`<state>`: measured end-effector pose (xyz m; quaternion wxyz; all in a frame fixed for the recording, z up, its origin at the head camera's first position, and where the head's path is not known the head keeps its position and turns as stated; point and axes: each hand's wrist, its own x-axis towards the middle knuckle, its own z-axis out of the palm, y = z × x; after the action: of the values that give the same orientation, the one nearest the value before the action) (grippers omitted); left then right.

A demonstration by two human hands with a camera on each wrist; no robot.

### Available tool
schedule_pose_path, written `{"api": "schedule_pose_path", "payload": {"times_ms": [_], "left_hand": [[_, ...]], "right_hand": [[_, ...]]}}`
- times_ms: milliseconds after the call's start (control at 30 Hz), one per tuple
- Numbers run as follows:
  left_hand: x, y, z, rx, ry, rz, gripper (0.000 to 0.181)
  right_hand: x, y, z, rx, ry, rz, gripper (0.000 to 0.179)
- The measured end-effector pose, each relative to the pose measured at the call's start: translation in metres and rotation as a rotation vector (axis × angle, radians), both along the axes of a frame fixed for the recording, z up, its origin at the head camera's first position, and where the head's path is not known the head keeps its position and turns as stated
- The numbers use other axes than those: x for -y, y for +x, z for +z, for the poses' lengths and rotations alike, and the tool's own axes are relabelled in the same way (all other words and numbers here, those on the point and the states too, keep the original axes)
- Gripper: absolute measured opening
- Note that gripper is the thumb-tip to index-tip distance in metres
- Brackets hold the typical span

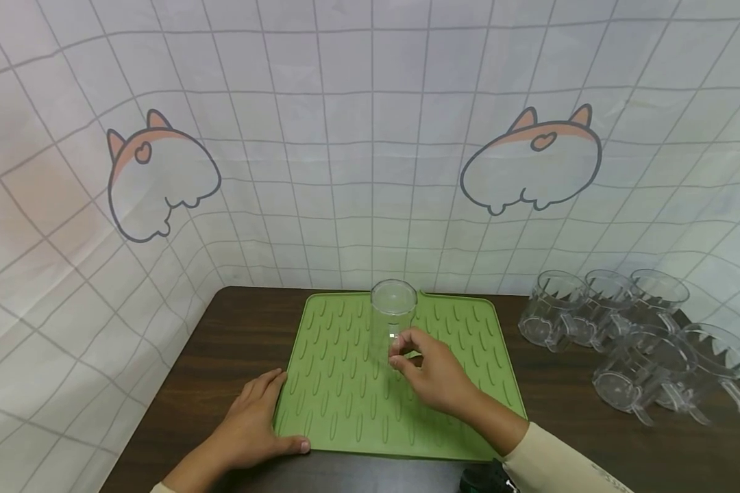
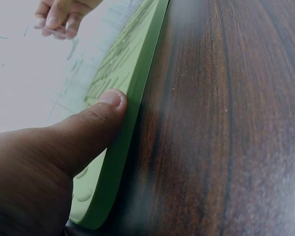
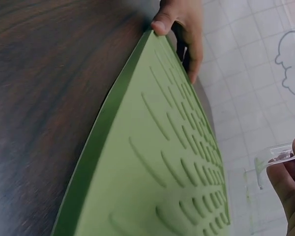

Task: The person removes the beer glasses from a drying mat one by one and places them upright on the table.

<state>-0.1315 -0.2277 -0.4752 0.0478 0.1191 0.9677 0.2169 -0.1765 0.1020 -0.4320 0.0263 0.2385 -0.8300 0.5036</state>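
Observation:
A clear glass mug (image 1: 384,320) stands over the middle of a green ridged mat (image 1: 339,411). My right hand (image 1: 440,376) pinches its handle (image 3: 281,154) between thumb and fingers. In the right wrist view the mug's body is faint against the pale backdrop. My left hand (image 1: 249,424) rests at the mat's near left corner, fingers stretched along the left edge. Its thumb (image 2: 96,120) lies on the mat's raised front rim in the left wrist view.
Several more clear glass mugs (image 1: 538,330) stand grouped on the dark wooden table (image 1: 191,390) to the right of the mat. A pale gridded curtain (image 1: 345,171) with cartoon animals hangs behind the table. Something black (image 1: 484,478) shows below my right sleeve.

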Motion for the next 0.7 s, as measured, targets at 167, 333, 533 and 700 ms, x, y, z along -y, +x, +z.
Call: {"api": "schedule_pose_path", "payload": {"times_ms": [167,333,533,700], "left_hand": [[-0.001,0.000,0.002,0.011,0.004,0.003,0.132],[-0.001,0.000,0.003,0.013,-0.003,0.000,0.132],[-0.001,0.000,0.004,0.011,-0.007,-0.003,0.132],[-0.001,0.000,0.004,0.015,-0.008,0.001,0.132]], "right_hand": [[-0.017,0.005,-0.001,-0.038,0.014,-0.011,0.016],[-0.031,0.012,-0.004,-0.040,0.020,-0.026,0.018],[-0.047,0.019,-0.007,-0.056,0.036,-0.048,0.021],[-0.059,0.025,-0.008,-0.081,0.036,-0.072,0.024]]}}
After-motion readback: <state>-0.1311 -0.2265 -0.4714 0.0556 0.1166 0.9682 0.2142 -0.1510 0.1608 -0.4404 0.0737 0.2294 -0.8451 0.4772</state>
